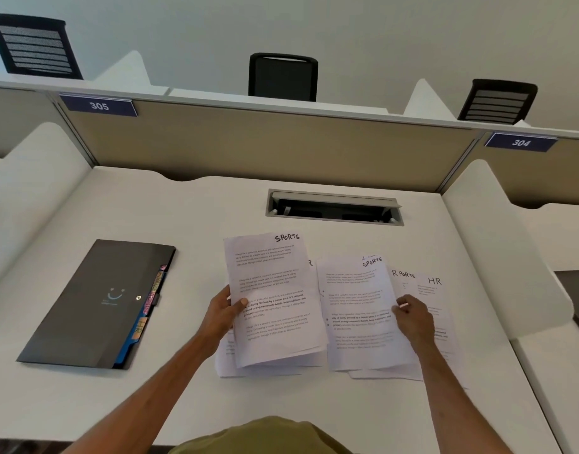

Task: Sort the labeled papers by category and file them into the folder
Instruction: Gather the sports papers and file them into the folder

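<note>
Papers fan across the middle of the desk [314,404]. My left hand [224,314] pinches a SPORTS sheet [275,299]; my right hand [414,317] presses, fingers curled, on the spread sheets [357,316]. Near the left edge lies the folder [95,306], closed.

Even, soft light from overhead — bright, with faint shadows under the papers [275,299] and folder [95,306]. Wide-angle bending at the edges; small print blurs.
</note>
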`<act>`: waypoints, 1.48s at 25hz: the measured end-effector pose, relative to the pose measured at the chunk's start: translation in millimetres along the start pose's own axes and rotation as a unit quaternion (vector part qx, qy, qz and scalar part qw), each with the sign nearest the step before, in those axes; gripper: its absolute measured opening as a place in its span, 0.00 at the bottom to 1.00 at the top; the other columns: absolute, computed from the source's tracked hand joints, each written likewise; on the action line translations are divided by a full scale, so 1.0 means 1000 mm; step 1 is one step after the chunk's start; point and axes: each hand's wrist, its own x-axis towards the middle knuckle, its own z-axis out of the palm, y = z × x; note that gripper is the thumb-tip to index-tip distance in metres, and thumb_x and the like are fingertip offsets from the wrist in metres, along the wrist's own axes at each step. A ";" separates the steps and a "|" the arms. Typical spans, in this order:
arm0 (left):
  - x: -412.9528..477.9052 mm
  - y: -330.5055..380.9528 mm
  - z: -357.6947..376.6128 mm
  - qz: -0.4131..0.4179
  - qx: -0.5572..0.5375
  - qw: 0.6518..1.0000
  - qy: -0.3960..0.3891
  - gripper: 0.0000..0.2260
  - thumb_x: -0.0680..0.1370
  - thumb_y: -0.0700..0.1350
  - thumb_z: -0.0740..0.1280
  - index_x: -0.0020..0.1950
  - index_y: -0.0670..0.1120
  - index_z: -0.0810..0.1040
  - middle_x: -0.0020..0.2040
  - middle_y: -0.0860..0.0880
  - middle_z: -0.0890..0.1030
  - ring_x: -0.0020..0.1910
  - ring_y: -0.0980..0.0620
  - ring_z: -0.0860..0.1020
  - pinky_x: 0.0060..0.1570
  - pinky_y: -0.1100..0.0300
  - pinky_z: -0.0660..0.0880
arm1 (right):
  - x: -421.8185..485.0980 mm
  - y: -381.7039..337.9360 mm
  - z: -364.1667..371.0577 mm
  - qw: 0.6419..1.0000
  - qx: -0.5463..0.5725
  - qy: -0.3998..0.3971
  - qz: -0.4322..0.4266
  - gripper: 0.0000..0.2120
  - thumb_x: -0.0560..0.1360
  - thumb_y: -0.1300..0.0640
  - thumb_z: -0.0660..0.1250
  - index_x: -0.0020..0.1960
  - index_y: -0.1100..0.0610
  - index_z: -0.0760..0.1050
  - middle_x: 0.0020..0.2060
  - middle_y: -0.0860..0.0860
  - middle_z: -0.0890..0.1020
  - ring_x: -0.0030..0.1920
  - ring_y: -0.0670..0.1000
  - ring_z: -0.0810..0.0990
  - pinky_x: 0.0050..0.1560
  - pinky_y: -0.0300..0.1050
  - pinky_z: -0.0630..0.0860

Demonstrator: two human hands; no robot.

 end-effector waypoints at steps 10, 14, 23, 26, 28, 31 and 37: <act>0.007 -0.007 -0.002 -0.043 -0.020 0.999 -0.013 0.16 0.82 0.43 0.72 0.71 0.50 0.80 0.60 0.49 0.88 0.55 0.45 0.88 0.51 0.46 0.85 | 0.004 -0.013 -0.059 0.881 0.463 -0.004 0.098 0.06 0.76 0.62 0.74 0.44 0.52 0.82 0.40 0.46 0.84 0.40 0.47 0.78 0.42 0.44 0.70; 0.003 -0.007 0.002 -0.044 -0.027 0.998 -0.025 0.15 0.82 0.43 0.73 0.69 0.50 0.80 0.58 0.50 0.89 0.54 0.46 0.88 0.48 0.50 0.85 | -0.014 -0.044 -0.043 0.892 0.440 -0.093 0.038 0.06 0.77 0.61 0.74 0.44 0.52 0.81 0.40 0.48 0.84 0.41 0.48 0.78 0.42 0.46 0.70; -0.004 0.003 0.015 -0.024 -0.016 0.998 -0.058 0.16 0.83 0.47 0.72 0.71 0.51 0.78 0.59 0.50 0.88 0.56 0.46 0.88 0.50 0.47 0.85 | -0.044 -0.090 0.030 0.942 0.275 -0.185 -0.047 0.04 0.79 0.60 0.73 0.45 0.57 0.81 0.37 0.48 0.82 0.35 0.45 0.74 0.32 0.35 0.69; -0.005 0.005 0.020 -0.010 -0.006 0.997 -0.071 0.16 0.83 0.49 0.71 0.72 0.52 0.78 0.60 0.50 0.88 0.56 0.46 0.88 0.49 0.47 0.86 | -0.047 -0.091 0.042 0.948 0.245 -0.199 -0.050 0.05 0.79 0.56 0.74 0.51 0.57 0.81 0.44 0.49 0.84 0.41 0.47 0.78 0.36 0.40 0.72; -0.005 0.004 0.023 -0.006 0.002 0.997 -0.079 0.17 0.83 0.50 0.71 0.72 0.52 0.78 0.60 0.50 0.88 0.57 0.46 0.87 0.51 0.46 0.86 | -0.050 -0.091 0.045 0.948 0.239 -0.203 -0.048 0.07 0.79 0.56 0.74 0.55 0.58 0.82 0.49 0.49 0.86 0.46 0.47 0.81 0.40 0.40 0.73; -0.004 0.003 0.025 -0.006 0.018 0.996 -0.092 0.17 0.84 0.50 0.70 0.72 0.53 0.78 0.60 0.50 0.88 0.58 0.47 0.87 0.56 0.41 0.85 | -0.057 -0.092 0.047 0.937 0.270 -0.218 -0.048 0.04 0.79 0.60 0.73 0.52 0.58 0.85 0.49 0.50 0.89 0.47 0.47 0.85 0.45 0.37 0.76; -0.005 0.009 0.028 -0.063 0.006 0.994 -0.084 0.19 0.86 0.65 0.57 0.69 0.61 0.79 0.59 0.53 0.88 0.57 0.47 0.87 0.54 0.46 0.85 | -0.063 -0.089 0.058 0.935 0.285 -0.196 -0.079 0.06 0.80 0.57 0.72 0.46 0.58 0.83 0.45 0.53 0.88 0.44 0.49 0.83 0.51 0.46 0.78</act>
